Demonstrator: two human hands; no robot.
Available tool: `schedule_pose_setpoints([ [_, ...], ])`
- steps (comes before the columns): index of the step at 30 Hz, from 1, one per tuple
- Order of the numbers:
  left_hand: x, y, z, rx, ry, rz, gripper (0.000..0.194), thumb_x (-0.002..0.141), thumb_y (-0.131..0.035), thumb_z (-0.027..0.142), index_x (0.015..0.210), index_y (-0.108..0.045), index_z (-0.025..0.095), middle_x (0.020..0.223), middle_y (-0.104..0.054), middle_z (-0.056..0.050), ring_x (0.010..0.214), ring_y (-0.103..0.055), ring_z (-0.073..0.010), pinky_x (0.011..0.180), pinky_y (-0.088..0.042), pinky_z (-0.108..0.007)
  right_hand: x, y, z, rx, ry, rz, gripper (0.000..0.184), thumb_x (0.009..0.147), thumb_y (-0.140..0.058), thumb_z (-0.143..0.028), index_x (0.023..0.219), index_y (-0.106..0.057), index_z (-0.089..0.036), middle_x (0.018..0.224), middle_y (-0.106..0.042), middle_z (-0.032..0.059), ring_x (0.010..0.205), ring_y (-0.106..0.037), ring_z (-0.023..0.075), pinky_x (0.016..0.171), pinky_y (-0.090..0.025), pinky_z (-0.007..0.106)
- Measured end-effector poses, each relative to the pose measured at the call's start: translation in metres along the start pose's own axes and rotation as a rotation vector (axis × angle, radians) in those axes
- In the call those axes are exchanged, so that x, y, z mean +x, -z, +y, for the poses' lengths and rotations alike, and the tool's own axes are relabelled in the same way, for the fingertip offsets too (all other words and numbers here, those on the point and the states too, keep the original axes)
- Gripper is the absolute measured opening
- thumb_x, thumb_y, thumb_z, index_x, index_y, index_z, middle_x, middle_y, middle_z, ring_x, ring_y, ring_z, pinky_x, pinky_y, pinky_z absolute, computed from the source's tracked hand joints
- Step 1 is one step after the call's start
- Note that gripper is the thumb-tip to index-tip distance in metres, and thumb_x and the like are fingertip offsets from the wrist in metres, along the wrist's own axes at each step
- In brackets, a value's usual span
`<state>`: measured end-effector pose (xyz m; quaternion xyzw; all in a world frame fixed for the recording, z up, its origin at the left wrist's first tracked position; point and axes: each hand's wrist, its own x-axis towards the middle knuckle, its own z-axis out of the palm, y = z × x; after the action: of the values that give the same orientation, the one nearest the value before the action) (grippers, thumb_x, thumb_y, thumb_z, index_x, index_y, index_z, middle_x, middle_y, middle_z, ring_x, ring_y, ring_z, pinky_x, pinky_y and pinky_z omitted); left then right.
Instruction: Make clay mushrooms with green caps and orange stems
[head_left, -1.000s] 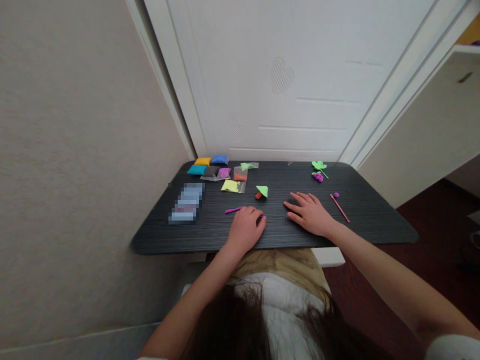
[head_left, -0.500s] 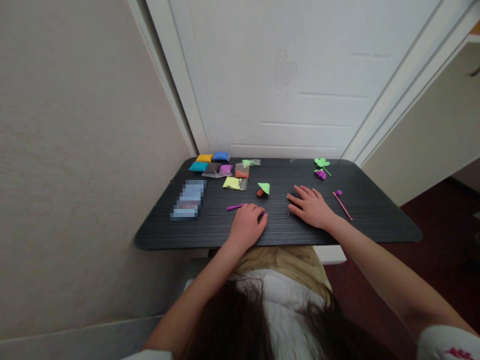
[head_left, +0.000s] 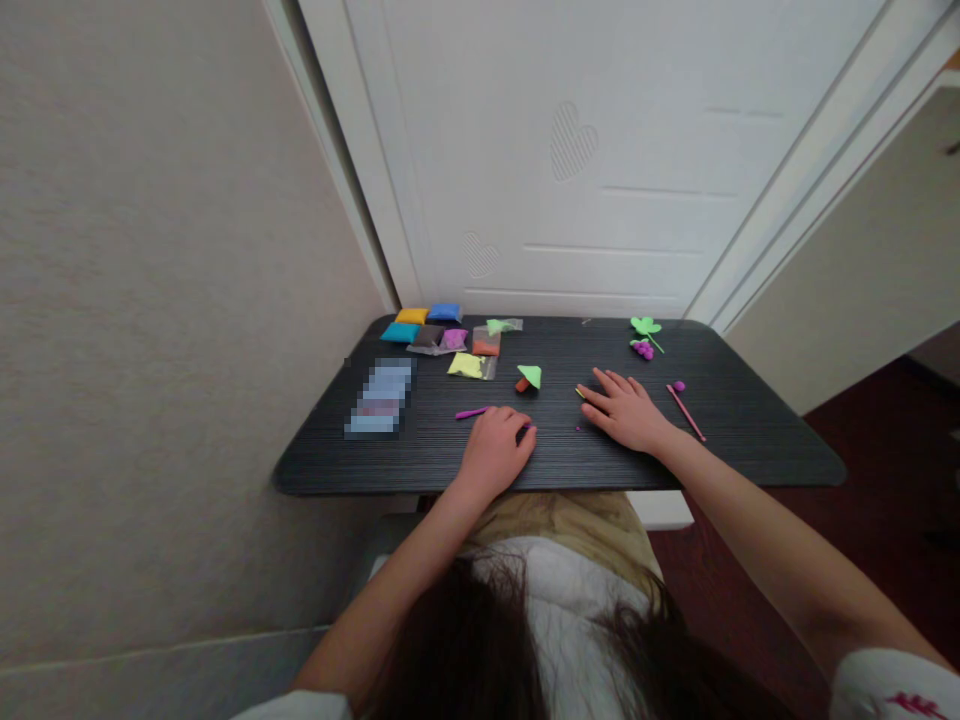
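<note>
My left hand (head_left: 493, 446) is closed around a purple modelling tool (head_left: 471, 413), whose one end sticks out to the left, low over the table. My right hand (head_left: 627, 412) lies flat with fingers spread, palm down on the table. Under its index fingertip shows a thin yellow strip (head_left: 580, 393), apparently clay. A tiny purple bit (head_left: 577, 429) lies near the right thumb. Between and beyond the hands is a small clay piece with a green cone top (head_left: 530, 376) and a red-brown stem (head_left: 522, 385).
Clay packets, including teal (head_left: 400, 332) and yellow (head_left: 468, 366) ones, lie at back left near a blurred-out rectangle (head_left: 381, 397). A pink stick (head_left: 686, 412), a purple ball (head_left: 679, 385), purple clay grapes (head_left: 643, 350) and a green clover (head_left: 646, 326) lie right on the black table (head_left: 772, 455).
My right hand has shifted slightly to the right, and more of the yellow strip shows beside its index fingertip. The left hand keeps its hold on the purple tool.
</note>
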<state>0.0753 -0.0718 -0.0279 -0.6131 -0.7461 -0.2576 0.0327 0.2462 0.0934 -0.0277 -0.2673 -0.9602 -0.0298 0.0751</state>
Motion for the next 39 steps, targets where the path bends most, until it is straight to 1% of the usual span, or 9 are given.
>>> schedule_pose_setpoints([
  [3,0.0,0.0,0.0,-0.005,-0.01,0.006,0.022,0.083,-0.042,0.031,0.088,-0.06,0.02,0.091,-0.06,-0.005,0.09,-0.051,-0.0187,0.084,-0.038,-0.033,0.001,0.0,0.0,-0.002,0.055,0.01,0.05,0.084,-0.021,-0.055,0.127,-0.038,-0.036,0.142,-0.025,0.0039,0.128,-0.024,0.0263,0.1,-0.02,0.051],
  [6,0.0,0.0,-0.001,-0.013,-0.008,0.019,0.022,0.082,-0.042,0.031,0.087,-0.06,0.021,0.09,-0.06,-0.005,0.09,-0.051,-0.0185,0.084,-0.038,-0.034,0.001,0.0,0.0,-0.006,0.007,0.01,0.05,0.085,-0.018,-0.054,0.126,-0.039,-0.035,0.142,-0.025,0.0054,0.128,-0.024,0.0273,0.099,-0.021,0.051],
  [10,0.0,-0.001,-0.001,-0.028,-0.015,0.025,0.021,0.082,-0.043,0.03,0.087,-0.061,0.02,0.089,-0.06,-0.005,0.089,-0.051,-0.0186,0.084,-0.038,-0.034,0.002,0.001,-0.001,-0.009,0.061,0.003,0.051,0.084,-0.02,-0.056,0.127,-0.037,-0.035,0.143,-0.023,0.0045,0.129,-0.022,0.027,0.1,-0.019,0.051],
  [14,0.0,-0.001,-0.001,-0.022,-0.021,0.021,0.021,0.082,-0.042,0.03,0.087,-0.06,0.02,0.089,-0.06,-0.005,0.089,-0.051,-0.0186,0.085,-0.038,-0.034,0.003,0.002,-0.001,-0.014,0.005,-0.013,0.052,0.084,-0.018,-0.055,0.128,-0.037,-0.035,0.143,-0.022,0.0048,0.128,-0.023,0.0277,0.1,-0.02,0.051],
  [17,0.0,-0.002,-0.002,-0.02,-0.038,0.019,0.021,0.082,-0.042,0.029,0.086,-0.06,0.02,0.089,-0.06,-0.005,0.089,-0.051,-0.0188,0.085,-0.038,-0.034,0.002,0.002,-0.003,-0.005,0.047,-0.013,0.053,0.083,-0.02,-0.057,0.129,-0.035,-0.035,0.143,-0.022,0.0039,0.129,-0.022,0.0271,0.101,-0.018,0.05],
  [26,0.001,-0.002,-0.004,-0.03,-0.037,0.017,0.022,0.082,-0.042,0.03,0.087,-0.06,0.019,0.089,-0.06,-0.005,0.088,-0.051,-0.0191,0.083,-0.039,-0.035,0.006,0.0,0.0,0.142,-0.076,0.066,0.053,0.086,-0.016,-0.053,0.123,-0.045,-0.029,0.135,-0.038,0.004,0.126,-0.027,0.0234,0.101,-0.02,0.049],
  [31,0.001,-0.001,-0.004,-0.034,-0.044,0.014,0.023,0.083,-0.041,0.031,0.086,-0.06,0.019,0.089,-0.06,-0.005,0.089,-0.051,-0.0192,0.084,-0.039,-0.035,0.005,0.001,0.003,0.109,-0.003,0.074,0.046,0.087,-0.02,-0.049,0.124,-0.043,-0.032,0.137,-0.033,0.0036,0.126,-0.026,0.0244,0.1,-0.016,0.051],
  [34,0.002,-0.002,-0.004,-0.039,-0.041,0.011,0.023,0.083,-0.04,0.031,0.087,-0.06,0.019,0.089,-0.06,-0.005,0.088,-0.051,-0.0192,0.084,-0.039,-0.035,0.007,0.0,0.003,0.085,0.041,0.093,0.042,0.087,-0.027,-0.045,0.119,-0.049,-0.03,0.129,-0.044,0.0046,0.119,-0.035,0.0232,0.1,-0.017,0.049],
  [39,0.003,-0.003,-0.006,-0.049,-0.044,0.016,0.023,0.083,-0.041,0.032,0.087,-0.06,0.019,0.089,-0.06,-0.005,0.088,-0.052,-0.0193,0.083,-0.039,-0.035,0.019,0.002,0.004,0.137,-0.051,0.137,0.032,0.083,-0.041,-0.043,0.092,-0.063,-0.022,0.101,-0.059,0.0057,0.096,-0.049,0.0196,0.087,-0.033,0.036],
])
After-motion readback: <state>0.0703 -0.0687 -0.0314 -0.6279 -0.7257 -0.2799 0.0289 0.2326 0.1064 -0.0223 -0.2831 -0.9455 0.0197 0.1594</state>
